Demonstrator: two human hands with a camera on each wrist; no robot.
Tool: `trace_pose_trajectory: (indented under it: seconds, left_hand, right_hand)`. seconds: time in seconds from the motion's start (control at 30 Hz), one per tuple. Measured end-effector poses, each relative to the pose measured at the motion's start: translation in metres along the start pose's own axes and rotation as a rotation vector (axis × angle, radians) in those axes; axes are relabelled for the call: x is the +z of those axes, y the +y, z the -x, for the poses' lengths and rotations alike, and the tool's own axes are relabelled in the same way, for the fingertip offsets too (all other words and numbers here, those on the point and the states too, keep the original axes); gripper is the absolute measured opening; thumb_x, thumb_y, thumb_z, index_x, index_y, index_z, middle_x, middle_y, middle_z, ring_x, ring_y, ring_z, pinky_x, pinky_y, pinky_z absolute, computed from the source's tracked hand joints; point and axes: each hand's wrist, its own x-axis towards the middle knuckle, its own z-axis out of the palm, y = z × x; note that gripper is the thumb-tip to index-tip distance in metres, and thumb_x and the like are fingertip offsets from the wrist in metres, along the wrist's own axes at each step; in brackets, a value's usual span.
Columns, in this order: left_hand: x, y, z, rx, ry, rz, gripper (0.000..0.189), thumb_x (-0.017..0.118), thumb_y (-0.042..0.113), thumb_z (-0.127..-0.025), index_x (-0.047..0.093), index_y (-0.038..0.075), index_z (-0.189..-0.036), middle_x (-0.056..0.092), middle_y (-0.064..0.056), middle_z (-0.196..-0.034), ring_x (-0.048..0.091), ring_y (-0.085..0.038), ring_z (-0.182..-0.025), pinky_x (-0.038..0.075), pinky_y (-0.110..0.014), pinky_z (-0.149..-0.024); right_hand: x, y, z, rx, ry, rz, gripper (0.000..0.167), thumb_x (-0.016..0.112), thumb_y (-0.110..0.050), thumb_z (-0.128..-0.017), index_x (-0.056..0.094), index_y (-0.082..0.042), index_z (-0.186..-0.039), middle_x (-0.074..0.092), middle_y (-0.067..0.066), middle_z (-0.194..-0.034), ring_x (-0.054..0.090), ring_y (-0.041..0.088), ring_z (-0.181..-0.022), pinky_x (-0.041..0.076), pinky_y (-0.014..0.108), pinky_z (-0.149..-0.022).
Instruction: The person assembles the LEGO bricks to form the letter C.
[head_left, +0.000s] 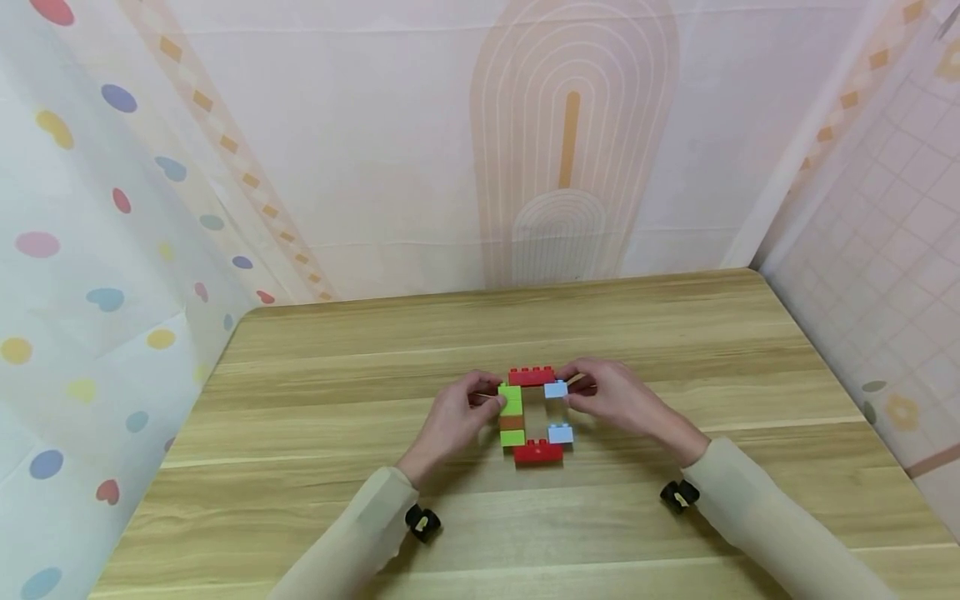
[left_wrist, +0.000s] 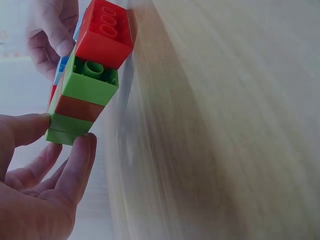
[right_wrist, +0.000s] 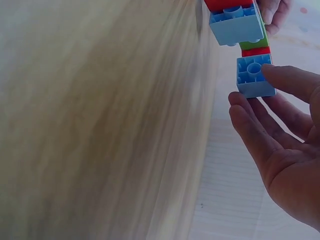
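A frame of toy building bricks lies between the two hands. Its left side is a column of green bricks [head_left: 510,398] with one brown brick [head_left: 512,422] between them. My left hand [head_left: 459,415] pinches the far green end of that column between thumb and fingers. A red brick [head_left: 531,377] forms the far side, and another red brick [head_left: 537,452] the near side. On the right are two light blue bricks with a gap between them. My right hand [head_left: 615,397] pinches the farther light blue brick [right_wrist: 255,82]; the nearer light blue brick [head_left: 560,433] sits by the near red brick.
Beneath the hands is a wooden table [head_left: 337,400] with a rounded far left corner. Printed curtains [head_left: 390,150] hang behind it and at both sides. A black strap mount [head_left: 423,523] is on the left wrist, another black mount [head_left: 679,496] on the right.
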Motion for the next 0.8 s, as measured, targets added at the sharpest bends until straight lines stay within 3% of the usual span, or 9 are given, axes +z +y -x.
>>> trace_pose_trajectory:
  seconds: [0.33, 0.8]
  left_hand:
    - [0.000, -0.004, -0.003, -0.051, -0.021, -0.043, 0.025, 0.068, 0.014, -0.094, 0.065, 0.003, -0.116, 0.068, -0.006, -0.104, 0.066, -0.020, -0.094, 0.056, -0.037, -0.083]
    - [0.001, -0.007, -0.007, -0.107, -0.048, -0.091, 0.023, 0.068, 0.018, -0.095, 0.067, 0.006, -0.115, 0.069, -0.005, -0.106, 0.065, -0.021, -0.097, 0.056, -0.037, -0.083]
  right_hand:
    - [0.001, 0.000, -0.007, -0.015, -0.038, 0.032, 0.024, 0.072, -0.010, -0.091, 0.069, -0.009, -0.115, 0.068, 0.004, -0.114, 0.067, 0.017, -0.098, 0.057, 0.035, -0.083]
    - [0.004, 0.005, -0.013, 0.040, -0.086, 0.059, 0.025, 0.073, -0.009, -0.090, 0.070, -0.006, -0.114, 0.069, 0.005, -0.112, 0.067, 0.016, -0.096, 0.057, 0.035, -0.082]
